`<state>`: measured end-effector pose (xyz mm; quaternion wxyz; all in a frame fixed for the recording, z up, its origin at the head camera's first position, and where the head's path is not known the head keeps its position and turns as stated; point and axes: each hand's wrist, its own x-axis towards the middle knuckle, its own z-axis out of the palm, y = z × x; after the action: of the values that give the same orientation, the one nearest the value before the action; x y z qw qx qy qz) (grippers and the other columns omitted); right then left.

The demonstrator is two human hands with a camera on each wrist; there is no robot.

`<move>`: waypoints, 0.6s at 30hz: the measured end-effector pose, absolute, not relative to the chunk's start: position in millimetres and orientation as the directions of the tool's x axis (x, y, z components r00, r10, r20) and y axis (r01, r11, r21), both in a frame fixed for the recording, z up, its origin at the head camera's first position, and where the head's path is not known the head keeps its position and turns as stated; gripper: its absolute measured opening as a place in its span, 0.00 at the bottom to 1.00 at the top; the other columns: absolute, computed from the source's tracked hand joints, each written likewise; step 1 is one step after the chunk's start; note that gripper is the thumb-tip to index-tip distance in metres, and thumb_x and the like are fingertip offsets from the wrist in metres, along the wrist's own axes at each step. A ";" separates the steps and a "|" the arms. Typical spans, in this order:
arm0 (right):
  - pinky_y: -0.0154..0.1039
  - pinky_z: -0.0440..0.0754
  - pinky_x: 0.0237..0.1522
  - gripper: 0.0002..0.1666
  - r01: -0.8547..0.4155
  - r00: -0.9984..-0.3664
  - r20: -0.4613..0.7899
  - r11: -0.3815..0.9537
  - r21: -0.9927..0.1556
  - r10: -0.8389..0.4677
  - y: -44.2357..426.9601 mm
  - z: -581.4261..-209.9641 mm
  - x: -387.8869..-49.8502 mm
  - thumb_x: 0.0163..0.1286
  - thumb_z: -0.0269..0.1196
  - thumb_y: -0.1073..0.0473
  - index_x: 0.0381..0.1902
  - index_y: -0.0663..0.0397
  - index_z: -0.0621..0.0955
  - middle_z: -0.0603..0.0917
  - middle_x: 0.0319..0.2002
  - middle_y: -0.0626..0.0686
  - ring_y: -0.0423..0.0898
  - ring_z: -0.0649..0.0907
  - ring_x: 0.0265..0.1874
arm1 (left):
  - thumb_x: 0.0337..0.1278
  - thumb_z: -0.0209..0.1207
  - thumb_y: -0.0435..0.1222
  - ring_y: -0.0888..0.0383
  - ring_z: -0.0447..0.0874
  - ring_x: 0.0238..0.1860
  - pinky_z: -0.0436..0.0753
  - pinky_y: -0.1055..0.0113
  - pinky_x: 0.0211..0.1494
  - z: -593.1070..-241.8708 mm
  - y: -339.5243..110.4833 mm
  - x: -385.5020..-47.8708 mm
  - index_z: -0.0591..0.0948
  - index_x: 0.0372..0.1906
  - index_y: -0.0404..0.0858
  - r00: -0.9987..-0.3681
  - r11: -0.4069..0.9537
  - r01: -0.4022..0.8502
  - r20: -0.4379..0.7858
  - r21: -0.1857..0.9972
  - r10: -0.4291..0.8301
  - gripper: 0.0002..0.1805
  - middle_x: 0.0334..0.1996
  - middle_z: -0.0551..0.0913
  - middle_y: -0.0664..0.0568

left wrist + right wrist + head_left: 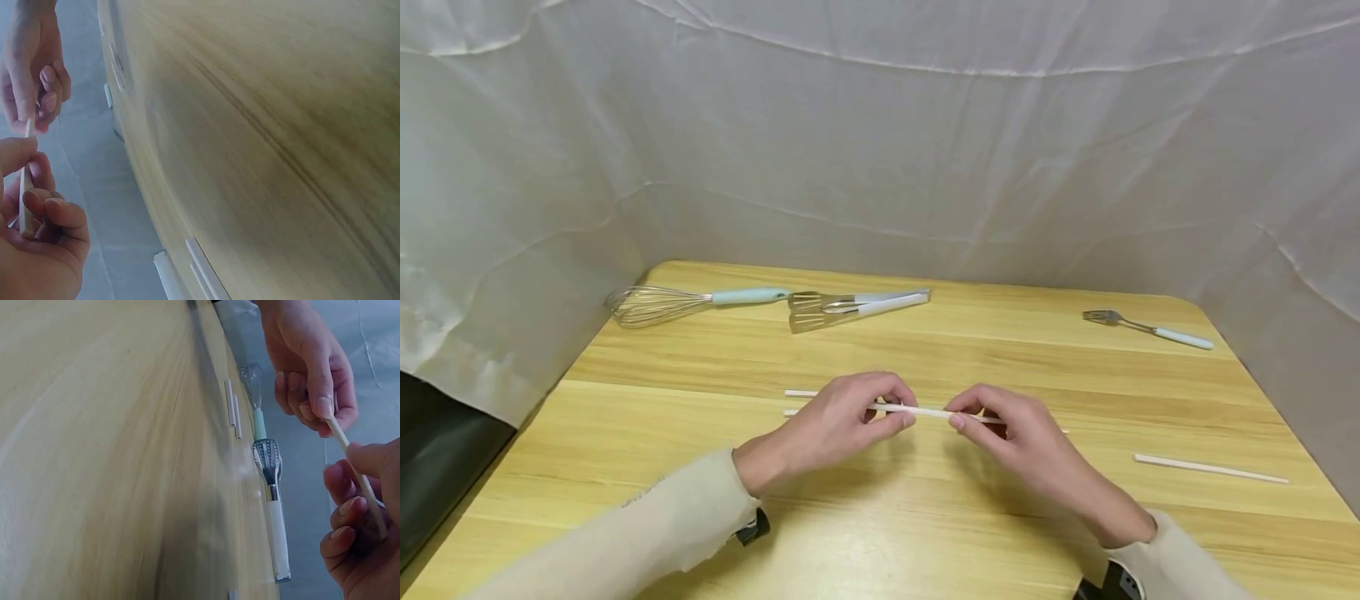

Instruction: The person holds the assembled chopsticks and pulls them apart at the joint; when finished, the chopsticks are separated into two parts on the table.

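A pale, thin chopstick (934,412) is held level above the table between both hands. My left hand (842,417) pinches its left part between thumb and fingers, as the left wrist view also shows. On its right part, my right hand (1018,433) has a similar pinch; a short bare length of chopstick (338,432) shows between the hands. Two more pale chopsticks (800,393) lie side by side on the table behind the left hand, mostly hidden by the hands. Another chopstick (1210,468) lies alone to the right of the right hand.
Along the back of the wooden table (700,358) lie a whisk (748,296) with a light green handle and slotted tongs (887,302) with white handles. A fork (1150,327) lies at the back right. Grey cloth (880,150) hangs around the table.
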<state>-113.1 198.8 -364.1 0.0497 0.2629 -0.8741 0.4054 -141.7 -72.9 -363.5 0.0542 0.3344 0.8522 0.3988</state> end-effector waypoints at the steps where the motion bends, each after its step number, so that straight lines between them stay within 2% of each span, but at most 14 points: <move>1: 0.33 0.85 0.35 0.03 -0.504 -0.854 0.303 0.531 -0.681 -0.422 198.2 -365.0 -112.9 0.80 0.68 0.62 0.46 0.52 0.89 0.89 0.34 0.46 0.34 0.81 0.31 | 0.80 0.64 0.43 0.64 0.83 0.44 0.84 0.67 0.46 -363.8 -72.5 -141.0 0.86 0.50 0.50 -0.770 0.459 0.530 0.178 0.714 0.613 0.04 0.47 0.89 0.62; 10: 0.32 0.81 0.30 0.02 -0.496 -0.862 0.308 0.540 -0.680 -0.404 192.9 -368.3 -112.0 0.79 0.69 0.61 0.43 0.52 0.88 0.86 0.31 0.40 0.32 0.79 0.28 | 0.81 0.63 0.45 0.65 0.84 0.44 0.85 0.65 0.48 -368.2 -71.6 -138.4 0.85 0.48 0.51 -0.774 0.455 0.544 0.213 0.705 0.596 0.04 0.45 0.89 0.63; 18: 0.33 0.84 0.34 0.04 -0.519 -0.849 0.321 0.548 -0.656 -0.419 192.2 -367.8 -112.0 0.80 0.69 0.58 0.42 0.49 0.88 0.88 0.31 0.42 0.32 0.81 0.29 | 0.81 0.63 0.43 0.66 0.71 0.28 0.75 0.70 0.34 -366.7 -73.0 -137.2 0.83 0.46 0.50 -0.753 0.450 0.583 0.243 0.676 0.611 0.03 0.41 0.87 0.63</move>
<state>-112.0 192.2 -367.8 0.0632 0.2671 -0.8776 0.3931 -137.2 -73.0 -366.7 0.0180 0.3509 0.8512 0.3898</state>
